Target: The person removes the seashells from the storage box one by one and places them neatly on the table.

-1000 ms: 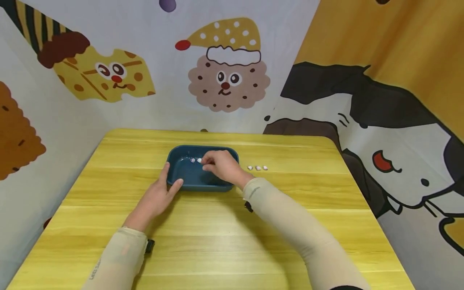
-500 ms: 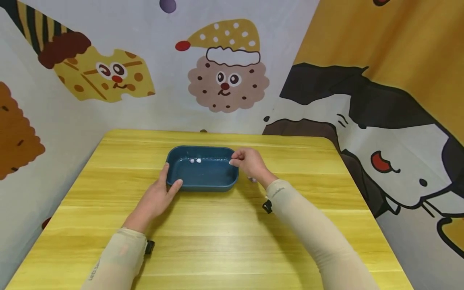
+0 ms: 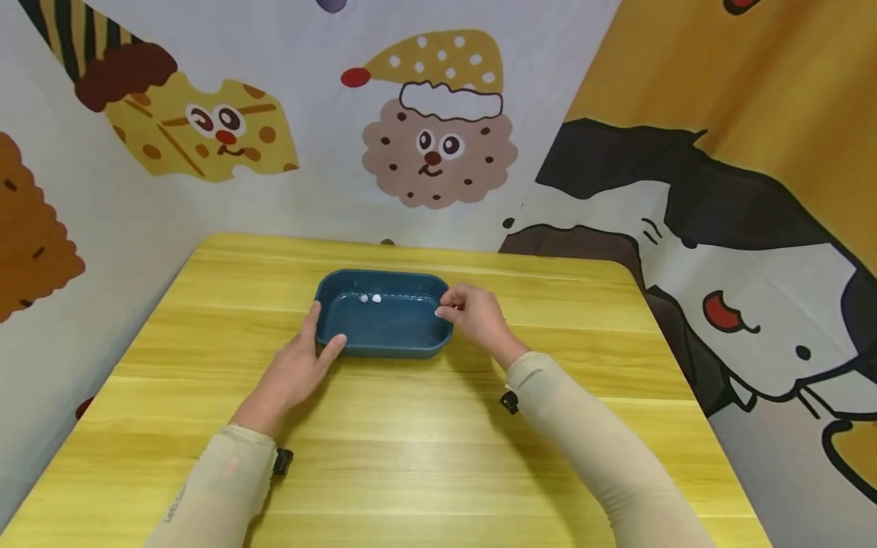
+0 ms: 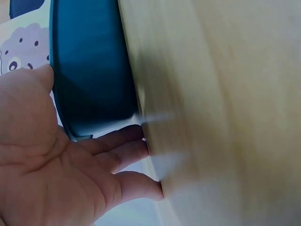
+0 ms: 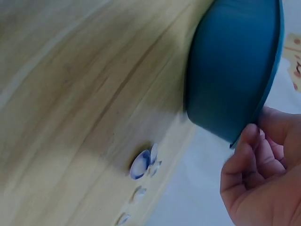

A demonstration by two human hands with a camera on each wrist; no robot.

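Note:
A dark blue rectangular tray (image 3: 384, 352) stands on the table, with two small whitish seashells (image 3: 376, 298) inside near its far wall. My left hand (image 3: 291, 373) rests against the tray's left near corner, thumb at the rim and the other fingers spread straight. In the left wrist view these fingertips reach down to the tabletop beside the tray. At the right end, my right hand (image 3: 478, 313) pinches the rim between thumb and bent forefinger, the remaining fingers curled into the palm. Below it, in the right wrist view, lies a purple-and-white seashell (image 5: 140, 165), with several smaller shells (image 5: 139, 193) near it.
The yellow wood-grain table (image 3: 411, 457) reaches back to a cartoon-printed cloth (image 3: 260, 205). In the head view my right hand and wrist cover the loose shells. A dark wrist mount (image 3: 282, 462) sits at the left cuff.
My right hand has moved out of the tray, rightward to its right rim, and has stayed there for the last half second. My left hand keeps its place at the corner.

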